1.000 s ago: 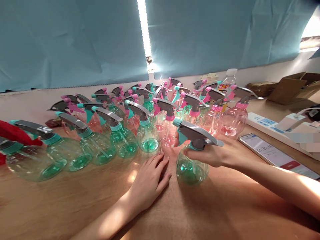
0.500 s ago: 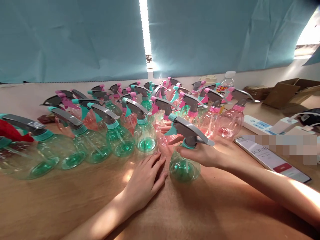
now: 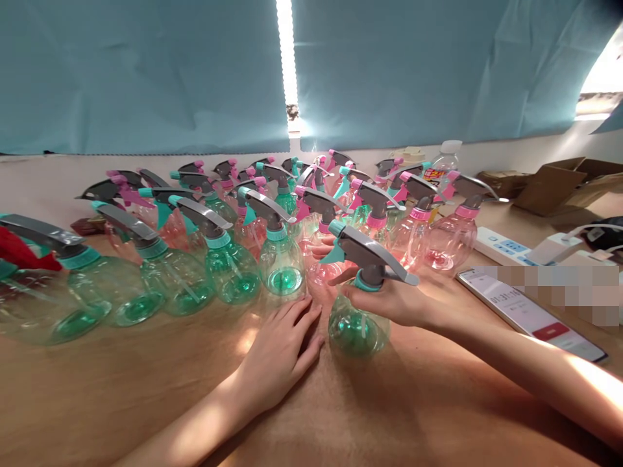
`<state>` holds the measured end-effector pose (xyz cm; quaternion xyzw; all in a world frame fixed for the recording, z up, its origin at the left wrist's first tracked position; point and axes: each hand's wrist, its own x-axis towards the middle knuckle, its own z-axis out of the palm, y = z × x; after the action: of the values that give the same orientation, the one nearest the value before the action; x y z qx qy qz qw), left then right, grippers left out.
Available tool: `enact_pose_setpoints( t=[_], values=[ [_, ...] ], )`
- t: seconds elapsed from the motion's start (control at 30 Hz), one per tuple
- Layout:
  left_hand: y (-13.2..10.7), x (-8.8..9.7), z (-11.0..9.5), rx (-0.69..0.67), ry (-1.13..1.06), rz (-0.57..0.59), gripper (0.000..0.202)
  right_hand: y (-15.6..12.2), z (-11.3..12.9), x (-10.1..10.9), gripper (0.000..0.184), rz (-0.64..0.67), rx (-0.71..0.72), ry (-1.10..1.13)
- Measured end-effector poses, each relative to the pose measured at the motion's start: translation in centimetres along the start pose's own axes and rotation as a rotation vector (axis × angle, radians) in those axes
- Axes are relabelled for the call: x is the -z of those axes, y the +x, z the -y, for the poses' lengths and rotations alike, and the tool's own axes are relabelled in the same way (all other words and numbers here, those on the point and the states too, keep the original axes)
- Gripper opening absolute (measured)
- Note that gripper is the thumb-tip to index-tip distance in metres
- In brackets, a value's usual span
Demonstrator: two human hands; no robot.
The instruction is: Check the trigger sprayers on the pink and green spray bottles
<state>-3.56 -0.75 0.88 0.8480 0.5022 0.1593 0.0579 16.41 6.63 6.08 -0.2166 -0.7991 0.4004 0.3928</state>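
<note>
A clear green spray bottle (image 3: 359,327) with a grey and teal trigger head stands upright on the wooden table in front of me. My right hand (image 3: 389,301) is around it just below the collar, thumb across the front and fingers reaching out behind to the left. Flat on the table to its left rests my left hand (image 3: 285,347), fingers stretched out and holding nothing. Its fingertips are near the base of another green spray bottle (image 3: 282,263). A pink spray bottle (image 3: 327,271) is partly hidden behind my right fingers.
Several green and pink spray bottles fill the table's back and left. On the right are a phone (image 3: 530,314), a white power strip (image 3: 501,245) with plugs, and an open cardboard box (image 3: 549,185). A clear capped bottle (image 3: 446,159) stands behind. Blue sheeting (image 3: 146,71) covers the wall.
Both hands and the green spray bottle keep their places. Only a slight shift of the camera view shows.
</note>
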Motion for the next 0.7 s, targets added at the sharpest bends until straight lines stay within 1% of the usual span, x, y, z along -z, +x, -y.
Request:
enact_pose_setpoints(
  t=[0.13, 0.23, 0.37, 0.5, 0.6, 0.7],
  values=[
    [-0.01, -0.06, 0.01, -0.001, -0.007, -0.010, 0.036, 0.09, 0.19, -0.03, 0.058, -0.010, 0.006, 0.002],
    [-0.02, -0.07, 0.01, 0.004, 0.004, 0.009, 0.036, 0.16, 0.46, -0.11, 0.062, -0.013, -0.029, 0.011],
    [-0.03, -0.01, 0.02, 0.009, 0.011, 0.029, 0.038, 0.15, 0.65, -0.15, 0.060, -0.015, -0.049, 0.002],
    [-0.08, -0.05, 0.09, 0.005, 0.010, 0.024, 0.038, 0.13, 0.51, -0.10, 0.056, 0.000, -0.046, -0.030],
    [-0.10, -0.11, 0.12, 0.002, 0.007, 0.012, 0.037, 0.14, 0.42, -0.06, 0.058, 0.013, -0.050, -0.025],
    [-0.07, -0.14, 0.11, 0.005, 0.006, 0.015, 0.037, 0.19, 0.42, -0.09, 0.059, 0.004, -0.022, -0.046]
  ],
)
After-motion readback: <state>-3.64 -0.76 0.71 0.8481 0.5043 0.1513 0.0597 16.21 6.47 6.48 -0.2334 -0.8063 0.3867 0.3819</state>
